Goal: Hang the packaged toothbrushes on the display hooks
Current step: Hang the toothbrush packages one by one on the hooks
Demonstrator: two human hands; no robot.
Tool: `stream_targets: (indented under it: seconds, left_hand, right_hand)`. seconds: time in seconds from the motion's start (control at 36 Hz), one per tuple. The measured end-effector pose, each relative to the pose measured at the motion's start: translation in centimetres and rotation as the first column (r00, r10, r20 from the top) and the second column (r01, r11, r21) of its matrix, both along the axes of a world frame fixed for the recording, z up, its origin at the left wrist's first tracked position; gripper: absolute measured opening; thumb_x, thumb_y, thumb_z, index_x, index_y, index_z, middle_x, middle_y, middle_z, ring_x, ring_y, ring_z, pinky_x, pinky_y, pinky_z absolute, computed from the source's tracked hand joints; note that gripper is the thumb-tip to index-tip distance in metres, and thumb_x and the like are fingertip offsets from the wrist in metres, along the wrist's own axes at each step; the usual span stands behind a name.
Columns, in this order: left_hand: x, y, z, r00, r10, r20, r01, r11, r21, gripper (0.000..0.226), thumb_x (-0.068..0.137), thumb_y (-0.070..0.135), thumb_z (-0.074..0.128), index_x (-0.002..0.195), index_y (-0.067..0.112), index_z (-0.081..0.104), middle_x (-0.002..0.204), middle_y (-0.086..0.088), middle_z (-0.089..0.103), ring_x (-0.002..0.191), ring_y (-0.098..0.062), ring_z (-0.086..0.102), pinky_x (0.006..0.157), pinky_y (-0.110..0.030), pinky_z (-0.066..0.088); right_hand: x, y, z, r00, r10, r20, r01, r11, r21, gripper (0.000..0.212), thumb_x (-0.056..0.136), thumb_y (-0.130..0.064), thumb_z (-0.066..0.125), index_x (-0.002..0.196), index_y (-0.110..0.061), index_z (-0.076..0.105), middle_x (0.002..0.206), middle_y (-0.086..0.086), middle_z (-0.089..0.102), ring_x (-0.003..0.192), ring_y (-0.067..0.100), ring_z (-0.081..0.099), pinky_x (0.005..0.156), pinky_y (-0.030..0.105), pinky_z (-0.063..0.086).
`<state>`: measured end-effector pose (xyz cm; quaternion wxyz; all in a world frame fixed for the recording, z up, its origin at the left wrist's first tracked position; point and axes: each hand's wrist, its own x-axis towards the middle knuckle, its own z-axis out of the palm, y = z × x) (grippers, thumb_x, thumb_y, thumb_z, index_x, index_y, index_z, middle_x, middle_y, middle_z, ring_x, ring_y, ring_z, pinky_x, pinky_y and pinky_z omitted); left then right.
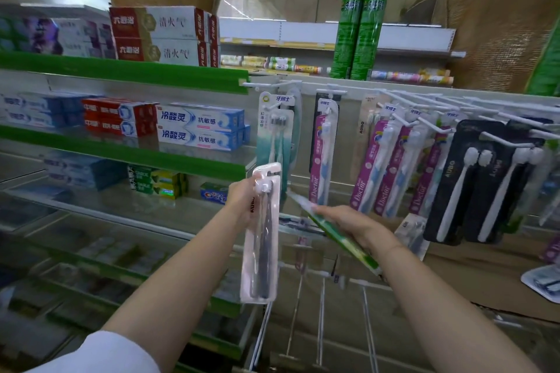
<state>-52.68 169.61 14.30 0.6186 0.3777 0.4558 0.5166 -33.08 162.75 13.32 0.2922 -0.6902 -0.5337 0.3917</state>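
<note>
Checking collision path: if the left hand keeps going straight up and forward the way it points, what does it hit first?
Likely the teal toothbrush pack hanging right above the clear pack that the left hand holds. Depth is unclear, so the hook above could come first.

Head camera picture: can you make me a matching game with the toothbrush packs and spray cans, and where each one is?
Things:
1. pale pink pack with a dark toothbrush
2. green flat toothbrush pack
3. black packs with white toothbrushes
4. tall green spray cans

Places:
A. standing on top of the shelf
B. held in the left hand
C. hanging on white display hooks
D. held in the right hand

Pairs: 1-B, 2-D, 3-C, 4-A
</note>
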Motion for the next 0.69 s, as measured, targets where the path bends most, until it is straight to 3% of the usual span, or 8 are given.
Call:
stream_targets:
  seconds: [0.08, 0.19, 0.25, 0.31, 0.39, 0.53, 0.61, 0.69]
  left_hand:
    - [-0.1, -0.4, 0.5, 0.998, -0.054, 0.023, 0.054, 0.999, 0.01, 0.023, 0.095, 0.022, 0.052, 0.081, 0.006, 0.06, 0.068, -0.009, 0.059, 0.052, -0.019, 0.056, 0.051, -0.027, 0.047]
    - [-0.1, -0.7, 1.5, 0.999, -0.035, -0.034, 0.037, 0.998, 0.058, 0.019, 0.082, 0.027, 0.063, 0.084, 0.008, 0.063, 0.083, -0.016, 0.061, 0.071, -0.026, 0.056, 0.069, -0.033, 0.046]
    - [0.1, -1.0, 2.0, 0.998, 0.008, -0.068, -0.001, 0.995, 0.102, 0.023, 0.072, 0.027, 0.064, 0.083, 0.007, 0.063, 0.085, -0.014, 0.058, 0.076, -0.026, 0.052, 0.07, -0.034, 0.042]
    - [0.5, -1.3, 2.6, 0.995, 0.057, -0.079, -0.042, 0.983, 0.177, 0.019, 0.073, 0.025, 0.059, 0.082, 0.008, 0.059, 0.079, -0.01, 0.052, 0.075, -0.023, 0.047, 0.065, -0.032, 0.036]
    - [1.1, -1.8, 3.7, 0.995, 0.091, -0.047, -0.071, 0.943, 0.325, 0.012, 0.074, 0.019, 0.056, 0.074, 0.008, 0.056, 0.075, -0.011, 0.048, 0.072, -0.022, 0.044, 0.064, -0.034, 0.036]
    - [0.9, -2.1, 5.3, 0.999, 0.033, 0.042, -0.049, 0.879, 0.473, 0.019, 0.083, 0.006, 0.059, 0.068, 0.015, 0.051, 0.065, -0.003, 0.052, 0.058, -0.017, 0.048, 0.059, -0.03, 0.043]
    - [0.4, -2.2, 5.6, 0.999, 0.004, 0.036, -0.023, 0.852, 0.523, 0.015, 0.087, 0.011, 0.058, 0.073, 0.015, 0.054, 0.069, -0.001, 0.055, 0.06, -0.015, 0.051, 0.059, -0.025, 0.044]
    - [0.0, -2.2, 5.8, 0.997, -0.025, 0.073, -0.02, 0.835, 0.55, 0.016, 0.088, 0.011, 0.058, 0.072, 0.016, 0.057, 0.069, -0.001, 0.057, 0.061, -0.016, 0.052, 0.06, -0.027, 0.045]
  right_hand:
    - [-0.3, -0.5, 0.6, 0.999, 0.048, -0.021, -0.049, 0.999, -0.015, 0.047, 0.078, -0.062, 0.058, 0.093, -0.018, 0.062, 0.091, 0.002, 0.06, 0.08, 0.015, 0.057, 0.075, 0.025, 0.047]
    - [-0.6, -0.9, 0.9, 0.977, 0.116, -0.177, -0.102, 0.991, 0.088, 0.036, 0.087, -0.042, 0.059, 0.105, -0.011, 0.066, 0.082, 0.001, 0.063, 0.066, 0.01, 0.057, 0.061, 0.02, 0.044]
    - [-0.9, -1.0, 1.2, 0.951, 0.152, -0.271, -0.111, 0.981, 0.159, 0.024, 0.09, -0.032, 0.058, 0.1, -0.01, 0.062, 0.077, -0.001, 0.066, 0.06, 0.008, 0.059, 0.055, 0.018, 0.046]
    - [-1.0, -0.9, 1.8, 0.914, 0.191, -0.358, -0.114, 0.967, 0.227, 0.02, 0.086, -0.028, 0.061, 0.097, -0.012, 0.058, 0.085, 0.002, 0.069, 0.071, 0.016, 0.063, 0.064, 0.025, 0.051]
    - [-1.5, -0.9, 2.9, 0.876, 0.234, -0.423, -0.085, 0.936, 0.341, 0.029, 0.083, -0.022, 0.064, 0.111, -0.018, 0.056, 0.102, 0.006, 0.065, 0.091, 0.023, 0.062, 0.079, 0.036, 0.051]
    - [-3.0, -1.4, 4.7, 0.93, 0.203, -0.307, 0.01, 0.82, 0.572, 0.024, 0.089, -0.012, 0.058, 0.108, -0.026, 0.056, 0.105, -0.006, 0.065, 0.096, 0.008, 0.063, 0.079, 0.022, 0.051]
    - [-3.4, -1.6, 5.2, 0.955, 0.155, -0.254, 0.045, 0.768, 0.639, 0.026, 0.088, -0.019, 0.061, 0.112, -0.027, 0.057, 0.116, 0.0, 0.065, 0.11, 0.016, 0.06, 0.097, 0.038, 0.047]
    - [-3.8, -2.0, 5.9, 0.965, 0.138, -0.222, 0.054, 0.728, 0.683, 0.025, 0.089, -0.021, 0.06, 0.109, -0.034, 0.056, 0.115, -0.004, 0.065, 0.113, 0.017, 0.059, 0.101, 0.044, 0.044]
